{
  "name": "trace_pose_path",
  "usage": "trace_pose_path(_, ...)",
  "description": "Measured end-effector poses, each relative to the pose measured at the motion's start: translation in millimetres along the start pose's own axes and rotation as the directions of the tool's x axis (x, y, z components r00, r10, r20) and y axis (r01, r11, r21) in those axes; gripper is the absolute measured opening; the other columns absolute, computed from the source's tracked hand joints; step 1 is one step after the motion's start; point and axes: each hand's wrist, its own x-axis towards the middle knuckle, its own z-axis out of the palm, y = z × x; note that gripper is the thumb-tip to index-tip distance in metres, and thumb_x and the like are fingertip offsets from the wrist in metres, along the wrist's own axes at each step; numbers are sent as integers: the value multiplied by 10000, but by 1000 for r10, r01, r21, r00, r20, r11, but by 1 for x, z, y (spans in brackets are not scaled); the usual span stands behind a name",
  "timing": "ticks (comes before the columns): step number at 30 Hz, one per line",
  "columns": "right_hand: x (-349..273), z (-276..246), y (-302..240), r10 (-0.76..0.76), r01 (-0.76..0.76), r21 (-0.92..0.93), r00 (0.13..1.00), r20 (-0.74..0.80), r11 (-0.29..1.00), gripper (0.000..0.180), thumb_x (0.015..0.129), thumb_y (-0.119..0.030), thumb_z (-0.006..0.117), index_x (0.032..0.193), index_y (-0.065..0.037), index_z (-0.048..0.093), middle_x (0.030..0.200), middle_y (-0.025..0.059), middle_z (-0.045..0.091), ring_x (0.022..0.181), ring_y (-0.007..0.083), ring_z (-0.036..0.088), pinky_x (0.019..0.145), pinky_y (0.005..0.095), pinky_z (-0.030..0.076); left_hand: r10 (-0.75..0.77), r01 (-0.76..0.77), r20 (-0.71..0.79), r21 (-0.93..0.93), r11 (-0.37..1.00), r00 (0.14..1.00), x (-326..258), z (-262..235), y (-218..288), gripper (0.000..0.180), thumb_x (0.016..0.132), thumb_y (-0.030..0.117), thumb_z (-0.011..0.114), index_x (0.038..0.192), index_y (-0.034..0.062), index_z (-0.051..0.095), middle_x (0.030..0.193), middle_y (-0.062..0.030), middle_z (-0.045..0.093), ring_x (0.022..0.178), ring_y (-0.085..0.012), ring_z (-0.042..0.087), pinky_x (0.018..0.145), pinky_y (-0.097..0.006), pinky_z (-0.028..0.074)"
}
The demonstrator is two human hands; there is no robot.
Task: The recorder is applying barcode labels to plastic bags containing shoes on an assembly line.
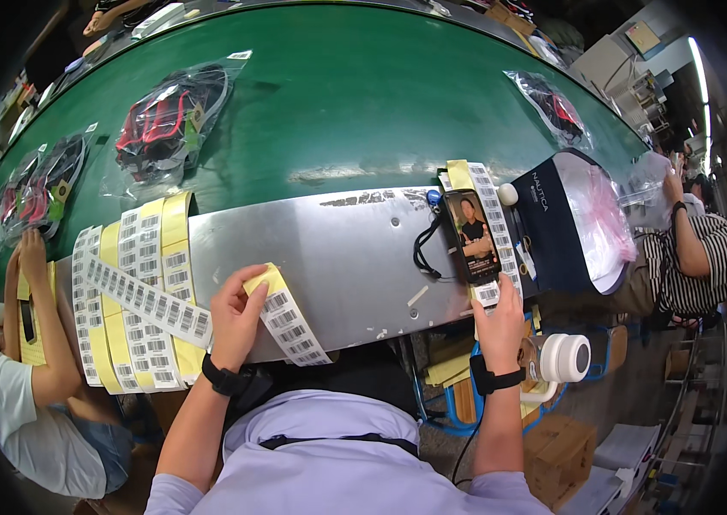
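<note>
Green conveyor belt (pixel 346 112) beyond my hands carries bagged red-black goods (pixel 170 116); bare metal ledge (pixel 355 257) lies between my grips. My left hand (pixel 235 313) pinches a yellow-backed barcode label strip (pixel 290 319), more strips (pixel 136 292) just left. My right hand (pixel 499 319) touches the phone (pixel 472 236), fingers loose.

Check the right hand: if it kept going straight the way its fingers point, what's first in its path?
The right hand points up and away along the metal ledge. First in line is the phone, whose lower end its fingertips already seem to touch, lying on a barcode label strip. Depth is unclear.
</note>
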Motion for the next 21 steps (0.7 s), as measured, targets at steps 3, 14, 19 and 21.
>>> trace_pose_path(3, 6, -6, 7, 1, 4, 96, 999, -52, 995, 532, 782, -94, 786, 1240, 47, 554, 1136, 224, 634, 1042, 378, 613, 897, 431, 496, 11, -11, 7, 24, 1000, 1000, 1, -2, -1, 245, 965, 53, 618, 1202, -4, 646, 993, -38, 685, 783, -41, 581, 676, -191, 459)
trace_pose_path(14, 42, -17, 70, 125, -131, 150, 991, 52, 980, 409, 796, -97, 748, 1152, 57, 619, 1054, 212, 687, 970, 325, 668, 872, 388, 516, 26, -26, -6, 28, 999, 1000, 1, -2, -6, 256, 964, 70, 629, 1212, 7, 647, 886, -4, 665, 696, -16, 533, 608, -172, 405)
trace_pose_path(19, 38, 1, 74, 2, -2, -34, 1000, -16, 999, 520, 774, -103, 761, 1238, 53, 585, 1127, 230, 679, 1014, 313, 675, 897, 382, 521, 40, -41, 5, 41, 998, 999, 2, -3, -6, 258, 964, 67, 627, 1213, 2, 644, 910, -16, 675, 720, -25, 550, 632, -179, 425)
trace_pose_path(21, 35, 0, 73, 8, -8, -30, 1000, -8, 1000, 548, 767, -101, 762, 1254, 59, 569, 1130, 235, 673, 1007, 322, 674, 904, 371, 520, 41, -42, 6, 39, 998, 999, 1, -3, -6, 259, 965, 63, 623, 1215, 0, 642, 928, -25, 680, 742, -34, 568, 654, -184, 441)
